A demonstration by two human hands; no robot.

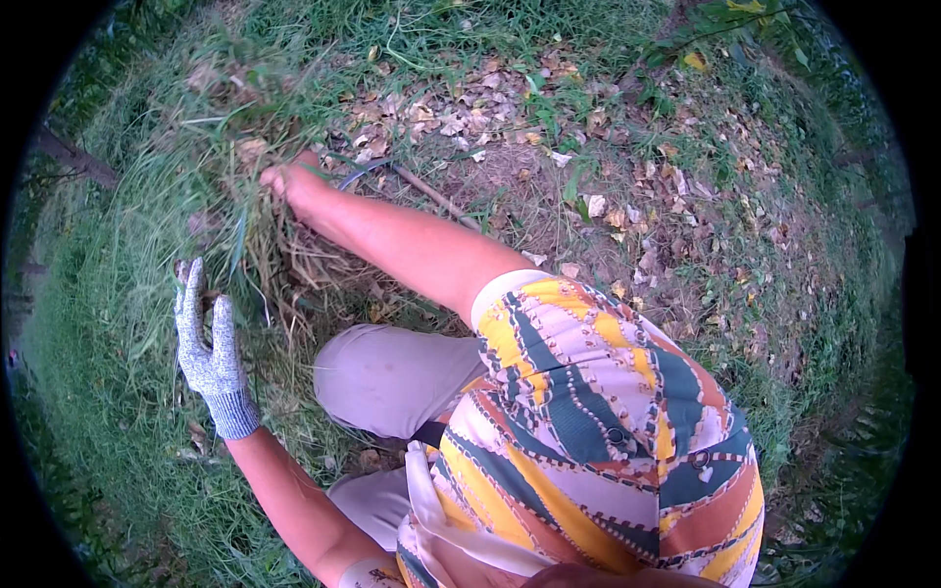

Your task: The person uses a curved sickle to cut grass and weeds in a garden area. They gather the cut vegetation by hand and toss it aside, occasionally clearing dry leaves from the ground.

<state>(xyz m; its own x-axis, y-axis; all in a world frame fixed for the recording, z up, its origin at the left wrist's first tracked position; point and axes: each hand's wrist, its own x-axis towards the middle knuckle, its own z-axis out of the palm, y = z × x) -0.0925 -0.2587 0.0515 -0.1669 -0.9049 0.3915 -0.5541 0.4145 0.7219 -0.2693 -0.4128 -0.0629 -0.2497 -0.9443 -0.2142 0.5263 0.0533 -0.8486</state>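
My left hand (209,349), in a grey speckled knit glove, is raised at the left beside a loose heap of long grass (257,242). Its fingers are stretched out and the thumb stands apart. Reaching forward across the heap, my bare right hand (294,180) is curled into the grass stems; its fingertips are hidden among them. Green blades and dry brown stalks are mixed in this grass, and its upper part is blurred. Just beyond my right forearm lies a sickle on the ground, with a curved metal blade (364,173) and a wooden handle (437,195) partly covered by the arm.
Dry fallen leaves (470,110) are scattered over bare soil (514,165) ahead and to the right. Green grass (95,353) grows thickly on the left. A thin trunk (77,158) stands at the far left, and a leafy branch (735,29) hangs at upper right. My bent knee (397,375) is close to the heap.
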